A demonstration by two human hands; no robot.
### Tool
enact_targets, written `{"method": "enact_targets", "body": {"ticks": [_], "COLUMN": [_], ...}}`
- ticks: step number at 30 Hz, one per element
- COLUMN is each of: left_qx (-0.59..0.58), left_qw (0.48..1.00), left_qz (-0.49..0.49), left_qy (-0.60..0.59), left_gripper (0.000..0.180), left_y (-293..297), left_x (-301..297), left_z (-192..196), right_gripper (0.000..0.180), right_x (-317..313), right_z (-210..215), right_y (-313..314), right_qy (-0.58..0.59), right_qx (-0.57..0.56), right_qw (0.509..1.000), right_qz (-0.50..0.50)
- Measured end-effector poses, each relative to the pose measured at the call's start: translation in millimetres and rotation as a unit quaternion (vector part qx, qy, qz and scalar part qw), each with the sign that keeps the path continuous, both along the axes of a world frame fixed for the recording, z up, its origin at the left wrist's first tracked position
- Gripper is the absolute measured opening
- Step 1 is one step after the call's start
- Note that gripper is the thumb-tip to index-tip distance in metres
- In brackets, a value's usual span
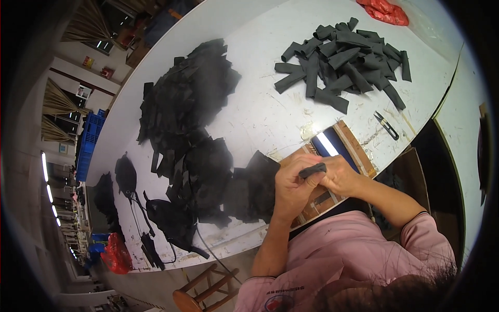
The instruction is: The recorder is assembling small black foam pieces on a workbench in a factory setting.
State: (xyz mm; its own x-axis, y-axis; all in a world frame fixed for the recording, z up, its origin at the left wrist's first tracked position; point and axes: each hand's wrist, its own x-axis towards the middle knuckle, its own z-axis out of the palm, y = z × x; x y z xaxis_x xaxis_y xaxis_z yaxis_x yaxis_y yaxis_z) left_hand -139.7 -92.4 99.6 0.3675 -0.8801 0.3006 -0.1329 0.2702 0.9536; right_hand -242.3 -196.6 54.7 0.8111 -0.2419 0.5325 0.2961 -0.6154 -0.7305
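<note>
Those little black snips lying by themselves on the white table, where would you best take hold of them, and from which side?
Probably at the wider looped handle end of the snips, the lower right end in the head view, coming straight down from above. They lie flat on the white table with bare surface all round, apart from the pile of dark grey strips. The narrow upper-left end looks like the blades, so keep fingers off it.

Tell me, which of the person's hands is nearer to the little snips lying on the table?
Right. The right hand sits below and left of the small snips, apart from them. The left hand is farther left; both hands hold a dark fabric piece.
</note>
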Motion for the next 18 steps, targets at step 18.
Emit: {"method": "enact_targets", "body": {"ticks": [18], "left_qx": [-0.079], "left_qw": [0.988], "left_qz": [0.127], "left_qy": [-0.021], "left_gripper": [0.015], "left_y": [9], "left_x": [-17], "left_z": [15], "right_gripper": [0.02], "right_x": [-7], "right_z": [1], "right_y": [2], "right_qy": [0.02], "right_qx": [-0.015], "right_qw": [0.999], "right_qz": [-0.027]}}
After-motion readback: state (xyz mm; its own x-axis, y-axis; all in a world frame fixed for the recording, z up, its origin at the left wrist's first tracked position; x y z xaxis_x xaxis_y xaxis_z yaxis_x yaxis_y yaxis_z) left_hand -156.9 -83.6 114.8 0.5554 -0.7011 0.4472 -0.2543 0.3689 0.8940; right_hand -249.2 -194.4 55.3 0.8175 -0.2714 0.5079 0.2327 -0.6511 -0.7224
